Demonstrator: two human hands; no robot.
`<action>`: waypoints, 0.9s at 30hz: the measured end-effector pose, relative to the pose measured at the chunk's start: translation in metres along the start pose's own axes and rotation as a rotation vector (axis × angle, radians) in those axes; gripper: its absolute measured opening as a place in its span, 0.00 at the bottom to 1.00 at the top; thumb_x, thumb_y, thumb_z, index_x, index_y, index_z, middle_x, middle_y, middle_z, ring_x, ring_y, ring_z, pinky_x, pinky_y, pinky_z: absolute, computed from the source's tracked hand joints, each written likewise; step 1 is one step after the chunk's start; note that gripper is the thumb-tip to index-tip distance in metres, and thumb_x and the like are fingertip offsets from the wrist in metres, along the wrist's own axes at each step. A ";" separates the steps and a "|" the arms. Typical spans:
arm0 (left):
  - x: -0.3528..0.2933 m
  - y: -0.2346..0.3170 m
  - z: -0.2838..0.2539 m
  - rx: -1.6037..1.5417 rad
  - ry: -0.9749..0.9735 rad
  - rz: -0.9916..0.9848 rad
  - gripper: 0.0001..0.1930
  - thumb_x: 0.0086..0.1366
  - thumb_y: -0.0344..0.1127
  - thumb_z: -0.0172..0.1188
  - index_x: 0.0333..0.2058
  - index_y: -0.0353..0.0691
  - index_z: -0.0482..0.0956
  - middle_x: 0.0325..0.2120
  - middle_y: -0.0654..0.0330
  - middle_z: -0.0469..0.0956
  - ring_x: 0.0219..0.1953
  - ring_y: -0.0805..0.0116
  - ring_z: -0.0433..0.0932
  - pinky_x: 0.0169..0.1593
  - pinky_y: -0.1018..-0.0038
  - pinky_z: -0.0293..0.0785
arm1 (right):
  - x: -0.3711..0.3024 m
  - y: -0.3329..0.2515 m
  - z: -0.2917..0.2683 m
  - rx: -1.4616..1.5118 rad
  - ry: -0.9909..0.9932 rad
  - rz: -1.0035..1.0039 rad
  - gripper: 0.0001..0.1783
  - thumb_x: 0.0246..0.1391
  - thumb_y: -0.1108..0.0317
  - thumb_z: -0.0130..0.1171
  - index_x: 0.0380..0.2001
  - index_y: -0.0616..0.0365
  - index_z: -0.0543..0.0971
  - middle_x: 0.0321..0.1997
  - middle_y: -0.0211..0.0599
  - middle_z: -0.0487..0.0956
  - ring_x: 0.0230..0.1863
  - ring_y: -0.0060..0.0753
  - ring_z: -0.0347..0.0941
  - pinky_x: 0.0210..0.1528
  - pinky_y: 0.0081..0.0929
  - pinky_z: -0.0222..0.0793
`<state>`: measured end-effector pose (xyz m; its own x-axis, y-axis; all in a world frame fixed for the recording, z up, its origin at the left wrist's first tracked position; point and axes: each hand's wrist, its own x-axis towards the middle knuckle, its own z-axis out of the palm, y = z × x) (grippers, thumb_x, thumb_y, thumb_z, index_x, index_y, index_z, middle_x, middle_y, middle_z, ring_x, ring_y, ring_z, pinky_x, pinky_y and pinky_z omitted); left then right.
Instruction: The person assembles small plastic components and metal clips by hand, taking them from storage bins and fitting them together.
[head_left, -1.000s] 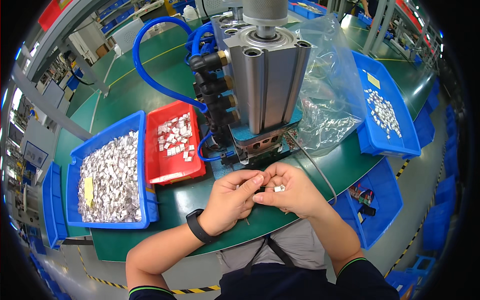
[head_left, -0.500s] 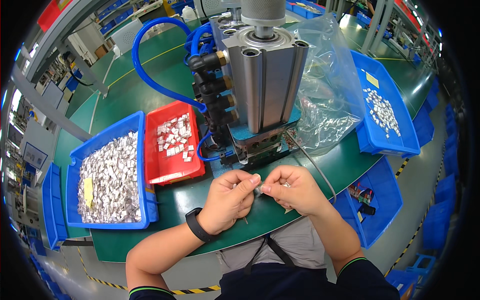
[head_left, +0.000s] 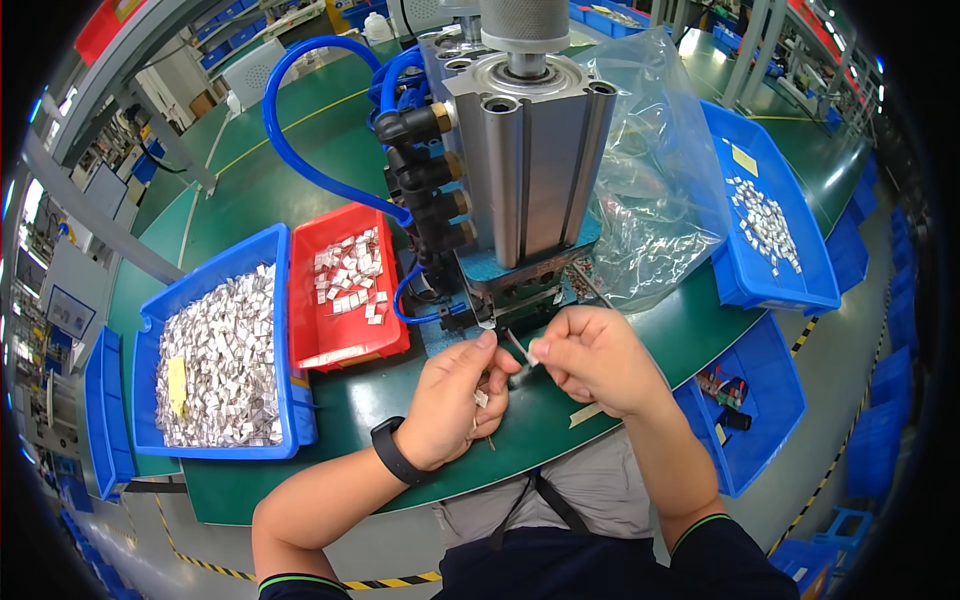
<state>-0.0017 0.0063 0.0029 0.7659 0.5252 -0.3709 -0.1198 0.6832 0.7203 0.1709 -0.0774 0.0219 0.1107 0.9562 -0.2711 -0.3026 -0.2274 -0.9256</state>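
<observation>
Right fingers pinch a slim piece slanting forward-left.

Press on a green table. I see both hands just in front of it: left hand curled around a small white part, right hand pinching a thin strip. Left of the press: red tray with some white pieces, then a heaped blue bin. Right of the press: clear bag close by, blue tray farther out.
</observation>
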 end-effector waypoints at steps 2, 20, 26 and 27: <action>0.000 0.000 0.000 -0.007 -0.012 0.004 0.20 0.71 0.47 0.43 0.30 0.35 0.73 0.19 0.63 0.66 0.11 0.77 0.56 0.12 0.82 0.48 | 0.004 0.001 0.002 0.126 0.109 -0.064 0.10 0.54 0.68 0.61 0.24 0.61 0.74 0.14 0.27 0.70 0.11 0.11 0.57 0.11 0.14 0.48; 0.000 0.001 0.000 -0.006 -0.034 -0.001 0.19 0.71 0.44 0.43 0.29 0.35 0.72 0.19 0.62 0.66 0.11 0.77 0.56 0.12 0.81 0.48 | 0.015 0.000 0.007 0.251 0.246 -0.107 0.13 0.52 0.72 0.59 0.19 0.60 0.67 0.16 0.32 0.69 0.09 0.14 0.55 0.08 0.14 0.47; 0.000 0.001 -0.001 -0.011 -0.035 -0.006 0.18 0.71 0.43 0.44 0.29 0.35 0.72 0.19 0.62 0.66 0.11 0.77 0.56 0.12 0.81 0.48 | 0.015 0.001 0.007 0.252 0.246 -0.105 0.13 0.52 0.72 0.59 0.19 0.59 0.68 0.16 0.31 0.69 0.09 0.14 0.56 0.08 0.14 0.47; 0.000 0.000 0.000 -0.013 -0.040 -0.005 0.18 0.71 0.43 0.44 0.29 0.35 0.72 0.19 0.62 0.66 0.11 0.77 0.56 0.12 0.81 0.48 | 0.015 0.001 0.007 0.251 0.248 -0.105 0.13 0.52 0.72 0.59 0.19 0.59 0.68 0.15 0.31 0.69 0.09 0.14 0.56 0.08 0.14 0.47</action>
<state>-0.0017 0.0070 0.0028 0.7913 0.5010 -0.3504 -0.1237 0.6925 0.7108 0.1657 -0.0621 0.0191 0.3701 0.8910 -0.2628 -0.4971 -0.0491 -0.8663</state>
